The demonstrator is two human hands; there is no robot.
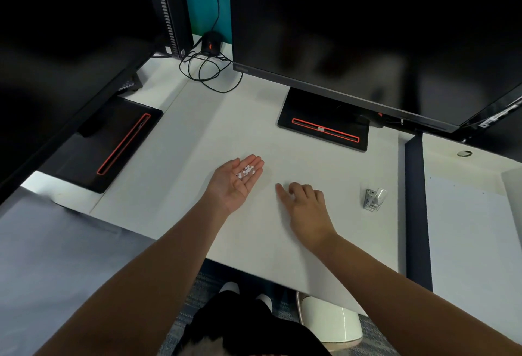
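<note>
My left hand [236,183] lies palm up over the white desk [254,129], fingers straight, with several small white round pieces [246,171] lying on its fingers. My right hand [303,206] is palm down just to the right of it, index finger stretched out and touching the desk, the other fingers curled and holding nothing. A small clear and silver box-like object [374,199] stands on the desk well to the right of my right hand.
A large dark monitor on a black stand [324,126] with a red line fills the back. A second monitor stand [113,141] sits at the left. Cables [209,70] coil at the back. A dark divider [416,200] borders the desk on the right.
</note>
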